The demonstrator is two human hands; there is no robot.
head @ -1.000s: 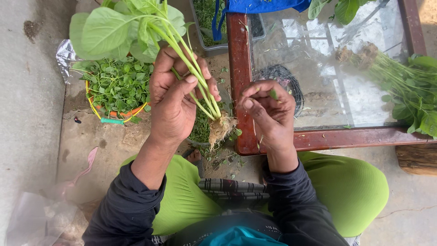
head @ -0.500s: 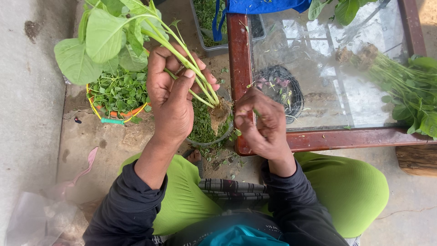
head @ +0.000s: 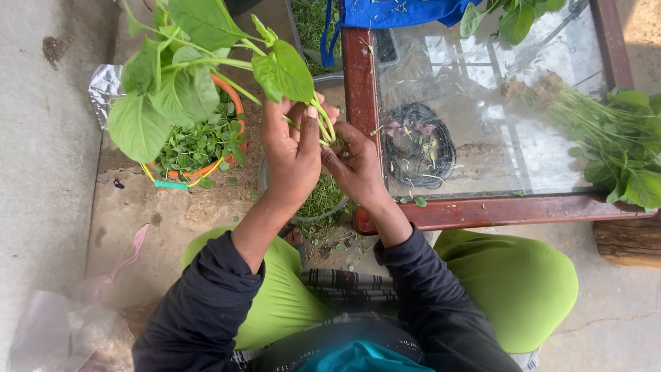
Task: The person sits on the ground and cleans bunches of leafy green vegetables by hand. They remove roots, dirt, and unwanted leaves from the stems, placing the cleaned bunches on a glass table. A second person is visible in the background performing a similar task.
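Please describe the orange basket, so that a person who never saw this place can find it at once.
Start at the glass table with the red wooden frame and look left, past the hands, to the ground. The orange basket sits there, partly behind the held leafy stems. Only it is round, orange-rimmed and full of small picked leaves.

I'm seeing a glossy glass tabletop (head: 482, 103) sitting in a reddish varnished wood frame (head: 496, 210), smooth and a bit shiny. The floor (head: 48, 172) is looking like rough matt concrete, and crinkly silver foil (head: 103, 86) is catching light.

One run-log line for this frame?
left hand: holds leafy stems | right hand: at stem ends | below: bowl of trimmings | glass table right
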